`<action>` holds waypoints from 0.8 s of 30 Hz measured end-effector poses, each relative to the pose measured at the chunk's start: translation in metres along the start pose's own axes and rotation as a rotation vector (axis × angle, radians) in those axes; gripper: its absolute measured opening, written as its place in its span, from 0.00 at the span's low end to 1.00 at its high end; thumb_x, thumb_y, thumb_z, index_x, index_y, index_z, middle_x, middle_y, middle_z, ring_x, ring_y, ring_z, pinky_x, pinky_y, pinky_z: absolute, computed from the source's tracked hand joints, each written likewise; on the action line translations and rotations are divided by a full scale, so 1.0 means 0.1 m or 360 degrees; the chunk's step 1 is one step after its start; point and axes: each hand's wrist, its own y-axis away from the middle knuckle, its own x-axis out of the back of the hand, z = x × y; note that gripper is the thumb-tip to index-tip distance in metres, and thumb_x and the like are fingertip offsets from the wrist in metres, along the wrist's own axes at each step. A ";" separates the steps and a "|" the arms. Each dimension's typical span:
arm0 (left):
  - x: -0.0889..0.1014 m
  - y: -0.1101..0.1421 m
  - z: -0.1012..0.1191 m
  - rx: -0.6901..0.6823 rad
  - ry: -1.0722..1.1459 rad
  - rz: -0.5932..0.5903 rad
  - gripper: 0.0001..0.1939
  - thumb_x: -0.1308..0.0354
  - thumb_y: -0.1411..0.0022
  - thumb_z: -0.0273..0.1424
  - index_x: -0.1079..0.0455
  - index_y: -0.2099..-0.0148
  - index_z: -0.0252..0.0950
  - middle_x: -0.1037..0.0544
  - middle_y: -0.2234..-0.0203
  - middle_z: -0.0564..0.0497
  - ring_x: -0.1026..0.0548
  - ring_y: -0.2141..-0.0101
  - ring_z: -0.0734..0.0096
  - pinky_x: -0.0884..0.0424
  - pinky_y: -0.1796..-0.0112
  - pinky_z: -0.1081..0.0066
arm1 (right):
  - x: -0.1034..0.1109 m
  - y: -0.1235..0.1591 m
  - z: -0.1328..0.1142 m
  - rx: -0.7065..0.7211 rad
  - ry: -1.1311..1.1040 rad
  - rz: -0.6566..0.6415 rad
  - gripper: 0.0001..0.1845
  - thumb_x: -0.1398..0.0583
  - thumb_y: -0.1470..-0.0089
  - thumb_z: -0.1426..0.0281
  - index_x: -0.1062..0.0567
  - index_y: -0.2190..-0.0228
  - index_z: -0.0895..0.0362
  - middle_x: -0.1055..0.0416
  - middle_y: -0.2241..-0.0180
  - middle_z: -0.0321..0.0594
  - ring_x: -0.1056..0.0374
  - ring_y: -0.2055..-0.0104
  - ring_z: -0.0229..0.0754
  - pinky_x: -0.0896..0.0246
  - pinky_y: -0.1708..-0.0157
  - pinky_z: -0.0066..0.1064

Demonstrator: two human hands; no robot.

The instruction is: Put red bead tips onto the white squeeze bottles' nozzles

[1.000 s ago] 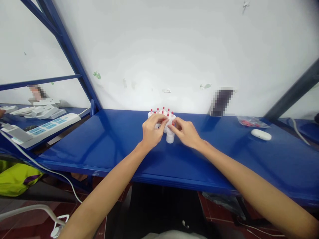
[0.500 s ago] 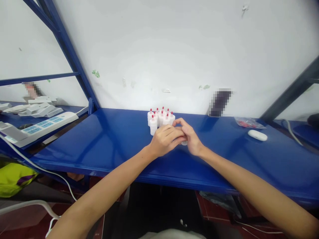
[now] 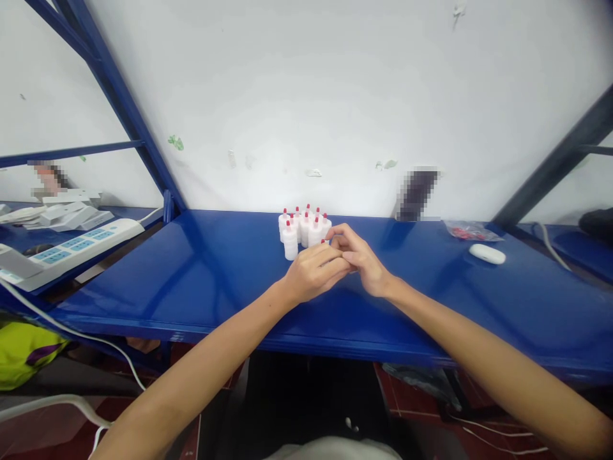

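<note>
We bring our left hand [image 3: 317, 271] and right hand [image 3: 360, 257] together over the blue counter [image 3: 215, 275], fingers curled and touching; we cannot tell what either holds. Beside them, white squeeze bottles [image 3: 290, 243] with red tips stand upright in a cluster, one red tip [image 3: 323, 242] showing just above our left fingers.
</note>
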 end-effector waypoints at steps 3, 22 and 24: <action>0.00 0.01 -0.02 0.0197 0.0090 0.0044 0.04 0.44 0.33 0.30 0.33 0.64 0.38 0.24 0.73 0.54 0.26 0.70 0.74 0.29 0.66 0.73 | 0.01 0.00 -0.01 0.0046 0.0000 0.0008 0.17 0.47 0.50 0.64 0.35 0.56 0.53 0.38 0.71 0.34 0.44 0.72 0.39 0.48 0.75 0.30; 0.05 -0.01 0.01 0.0437 0.0238 -0.0029 0.07 0.44 0.34 0.32 0.29 0.54 0.38 0.29 0.60 0.48 0.31 0.72 0.78 0.29 0.69 0.73 | -0.10 0.04 0.03 0.0228 0.0035 0.0395 0.20 0.43 0.51 0.66 0.40 0.56 0.50 0.38 0.68 0.33 0.38 0.70 0.40 0.40 0.70 0.33; 0.05 -0.02 0.01 0.0424 0.0281 -0.0039 0.06 0.45 0.33 0.31 0.29 0.55 0.39 0.29 0.61 0.49 0.31 0.71 0.77 0.30 0.69 0.73 | -0.12 0.01 0.06 0.0213 -0.0068 0.0362 0.22 0.44 0.49 0.62 0.40 0.52 0.49 0.37 0.67 0.35 0.37 0.69 0.41 0.40 0.71 0.34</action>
